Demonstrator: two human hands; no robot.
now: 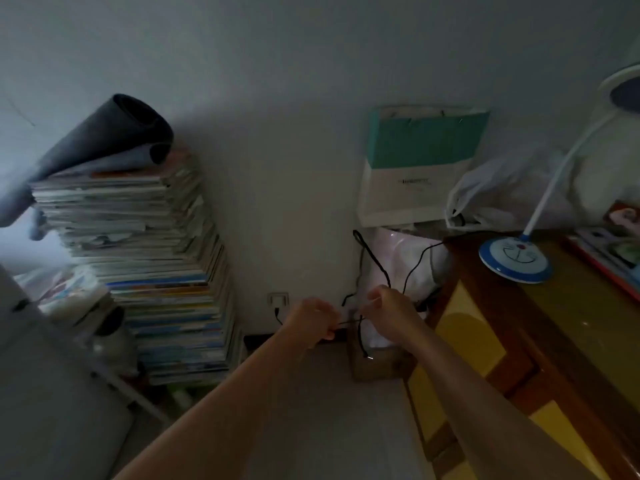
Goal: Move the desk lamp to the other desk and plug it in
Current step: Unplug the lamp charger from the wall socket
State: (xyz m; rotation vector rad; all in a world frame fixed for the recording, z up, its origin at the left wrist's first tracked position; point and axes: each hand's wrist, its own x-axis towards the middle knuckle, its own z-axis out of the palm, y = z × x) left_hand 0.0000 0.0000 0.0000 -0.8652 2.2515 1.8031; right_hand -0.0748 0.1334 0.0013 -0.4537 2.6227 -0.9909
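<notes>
Holding a thin black cord point(372, 258) between them, the left hand point(311, 320) and right hand point(388, 313) are both closed on it low near the wall, apparently working out a tangle so the plug end can reach. A loop rises above the right hand, and a loose end dangles below. From there the cord runs up to the lamp point(516, 258), which stands on the corner of the wooden bench point(519, 341) at right, its white neck curving upward. A wall socket point(278, 299) sits just left of the left hand, with something already plugged in. A tall stack of books point(145, 265) crowds the left, and bags point(502, 192) clutter the corner behind.
</notes>
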